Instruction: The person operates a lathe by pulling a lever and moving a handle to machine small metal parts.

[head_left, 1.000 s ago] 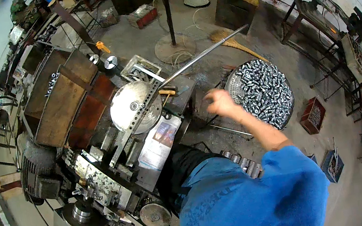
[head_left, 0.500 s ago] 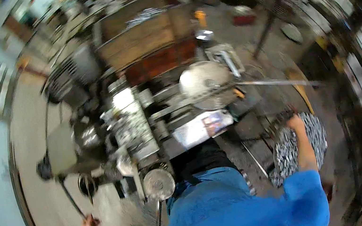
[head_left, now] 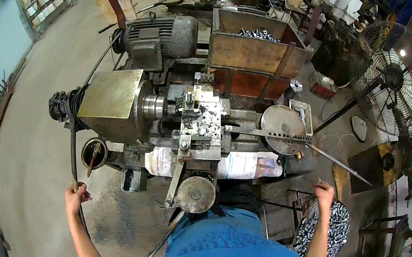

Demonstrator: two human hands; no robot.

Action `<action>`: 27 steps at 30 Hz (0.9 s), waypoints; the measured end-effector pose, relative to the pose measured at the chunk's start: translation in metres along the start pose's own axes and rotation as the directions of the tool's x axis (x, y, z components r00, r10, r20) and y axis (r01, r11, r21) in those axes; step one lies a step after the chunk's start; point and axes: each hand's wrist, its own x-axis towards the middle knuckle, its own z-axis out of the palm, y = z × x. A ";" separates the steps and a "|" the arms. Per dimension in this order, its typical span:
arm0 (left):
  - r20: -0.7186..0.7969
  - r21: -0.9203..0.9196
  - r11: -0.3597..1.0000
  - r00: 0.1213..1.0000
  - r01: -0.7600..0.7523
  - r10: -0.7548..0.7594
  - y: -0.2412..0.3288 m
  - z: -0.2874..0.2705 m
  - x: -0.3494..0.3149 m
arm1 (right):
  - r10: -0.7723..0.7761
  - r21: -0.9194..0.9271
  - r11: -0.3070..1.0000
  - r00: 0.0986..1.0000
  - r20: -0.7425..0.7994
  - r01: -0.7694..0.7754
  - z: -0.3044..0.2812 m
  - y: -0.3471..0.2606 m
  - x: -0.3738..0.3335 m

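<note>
At the left, my left hand (head_left: 73,198) is closed round a long dark lever (head_left: 74,150) that runs down from the left end of the lathe's headstock (head_left: 113,101). Over the lower right, my right hand (head_left: 325,193) is raised, its fingers pinched together; what they hold, if anything, is too small to tell. Below that hand lies a heap of small shiny metal pieces (head_left: 336,223), partly hidden by my forearm. Ahead of my body, the lathe's tool slide (head_left: 200,124) is strewn with metal chips. Near my waist is a round handwheel disc (head_left: 196,195).
A rusty metal bin (head_left: 251,55) behind the lathe holds more shiny pieces. A motor (head_left: 161,38) stands at the back. To the right are a round plate (head_left: 283,125), a long bar (head_left: 338,162) and a large caged fan (head_left: 391,77). A pot with a brush (head_left: 94,153) sits left.
The view has swung right and steadied. My left hand stays on the lever, now seen higher up. My right hand has risen from the heap of metal pieces.
</note>
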 end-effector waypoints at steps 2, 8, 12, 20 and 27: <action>0.040 0.003 1.000 0.999 -0.018 0.017 0.001 0.000 0.000 | -0.021 0.096 0.995 0.990 0.138 0.007 0.029 -0.076 0.030; -0.078 0.397 0.912 0.987 -0.102 0.144 0.013 0.007 -0.013 | -0.837 0.486 0.534 0.517 0.183 0.692 0.131 -0.336 0.096; -0.125 0.718 0.687 0.950 -0.112 0.285 0.014 0.005 -0.039 | -0.875 0.265 0.376 0.246 0.417 0.888 0.195 -0.443 0.105; -0.236 0.731 0.683 0.938 -0.001 0.254 -0.005 -0.003 -0.083 | -0.752 0.156 0.462 0.292 0.591 0.873 0.266 -0.452 0.110; -0.291 0.812 0.579 0.910 0.072 0.295 -0.014 0.000 -0.074 | -0.506 0.192 0.823 0.535 0.676 0.534 0.253 -0.478 0.108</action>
